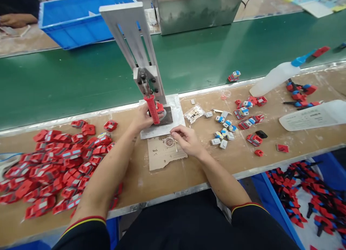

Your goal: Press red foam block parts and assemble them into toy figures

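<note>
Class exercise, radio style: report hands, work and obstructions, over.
Left hand at red handle, grip partly hidden. Right hand by small round dish, hold unclear. Red part behind handle, partly blocked from view.

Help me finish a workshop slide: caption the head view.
Left grip at a red-handled clamp, right grip beside a small clear cup, red parts heaped at left.

Under your hands, a slotted stand (132, 34) of bare, dull-sheened metal carries a ribbed red plastic handle (152, 110). Glossy red plastic pieces (54, 167) cover part of your smooth tan bench top (142, 185) (smeared whitish in places); the torn cardboard (159, 161) is matt. Beyond are a smooth green belt (189, 59), shiny blue plastic crate (81, 34) and reflective metal cabinet (197, 12); your sleeves (86, 235) are matt cloth.
</note>
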A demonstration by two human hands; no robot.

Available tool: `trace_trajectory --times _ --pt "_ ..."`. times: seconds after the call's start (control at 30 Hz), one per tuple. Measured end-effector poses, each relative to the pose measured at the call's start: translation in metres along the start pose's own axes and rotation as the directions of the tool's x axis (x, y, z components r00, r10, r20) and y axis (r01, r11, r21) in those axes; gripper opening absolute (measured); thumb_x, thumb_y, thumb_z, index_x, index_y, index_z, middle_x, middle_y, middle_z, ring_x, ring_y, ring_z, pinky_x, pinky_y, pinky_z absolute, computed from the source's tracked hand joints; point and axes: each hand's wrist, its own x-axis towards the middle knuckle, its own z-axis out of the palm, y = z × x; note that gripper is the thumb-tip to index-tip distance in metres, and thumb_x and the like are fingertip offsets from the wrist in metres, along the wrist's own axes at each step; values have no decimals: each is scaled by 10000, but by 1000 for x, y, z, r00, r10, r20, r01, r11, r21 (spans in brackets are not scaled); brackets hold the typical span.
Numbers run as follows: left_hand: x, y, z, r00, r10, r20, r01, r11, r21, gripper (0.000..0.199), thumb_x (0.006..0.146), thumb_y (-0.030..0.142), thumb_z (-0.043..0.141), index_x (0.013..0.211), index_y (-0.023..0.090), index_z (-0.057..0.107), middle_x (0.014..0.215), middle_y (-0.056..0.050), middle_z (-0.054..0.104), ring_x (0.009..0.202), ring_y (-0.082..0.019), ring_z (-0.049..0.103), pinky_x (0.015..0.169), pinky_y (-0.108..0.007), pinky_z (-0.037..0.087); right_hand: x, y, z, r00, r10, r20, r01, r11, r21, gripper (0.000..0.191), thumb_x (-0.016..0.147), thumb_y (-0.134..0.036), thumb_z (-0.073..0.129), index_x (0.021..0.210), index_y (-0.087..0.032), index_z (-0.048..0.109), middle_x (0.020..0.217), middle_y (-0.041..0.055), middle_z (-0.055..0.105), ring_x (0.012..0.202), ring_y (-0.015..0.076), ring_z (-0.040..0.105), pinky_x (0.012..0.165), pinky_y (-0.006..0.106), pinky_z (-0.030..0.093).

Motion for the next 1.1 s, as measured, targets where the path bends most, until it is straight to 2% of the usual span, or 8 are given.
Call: trace_trajectory --times 0.2,0.33,0.47,0.57,0.67,0.9,1.0,1.1 --pt "-6 2 -9 998 -40 45 39 999 31 504 732 592 853 1014 198 713 979 -87 804 901 -276 754 846 -413 647 -1 -4 -3 997 -73 -7 73 996 -42 186 1009 -334 583 958 -223 722 909 39 773 792 156 703 674 272 557" --pt "-16 0 -27 997 58 44 -62 995 81 406 788 549 832 1016 227 737 1028 -85 809 919 -277 758 836 -401 644 -3 -9 -8 990 -141 10 141 982 -127 178 1037 -301 558 962 -228 702 902 40 764 786 157 692 702 283 563" --pt "-38 -13 -86 996 -17 -93 45 951 307 467 838 543 784 1239 309 728 1172 -31 813 925 -241 744 778 -363 627 -4 -12 -18 980 -199 16 197 954 -227 158 1051 -266 555 976 -230 689 895 44 759 782 165 692 740 301 571" --pt "-62 -32 -142 974 -178 -141 226 825 518 383 862 554 709 1174 334 745 1105 17 814 923 -225 719 906 -416 616 -4 -13 -26 977 -215 10 208 931 -300 139 1052 -251 563 998 -234 690 902 50 755 776 169 689 721 299 561" --pt "-83 -48 -174 945 -317 -83 296 715 633 454 808 569 688 1152 278 740 1179 -44 805 1073 -301 723 1040 -527 574 -4 -13 -29 975 -217 46 219 911 -349 139 1057 -254 564 1011 -238 694 898 50 752 750 169 677 693 298 546" --pt "-80 -63 -150 921 -389 -20 307 694 651 407 754 416 693 1115 240 756 1146 -131 807 1150 -400 728 1050 -547 556 -5 -13 -23 955 -248 161 294 861 -416 123 1052 -243 580 1004 -235 693 867 41 745 730 167 674 667 290 521" --pt "-75 -42 -145 950 -306 -57 276 744 609 369 749 341 681 1092 242 776 1065 -129 791 1050 -375 736 1000 -522 579 -5 -12 -24 962 -216 168 268 866 -422 133 1052 -262 580 1007 -241 704 879 45 744 736 175 674 677 302 525" --pt "-89 4 -132 978 -127 -167 190 874 447 402 778 351 733 1166 256 778 1028 -89 773 950 -307 731 956 -487 601 -5 -11 -28 969 -184 164 238 872 -428 156 1059 -301 576 1028 -242 717 899 48 743 750 178 674 692 308 531"
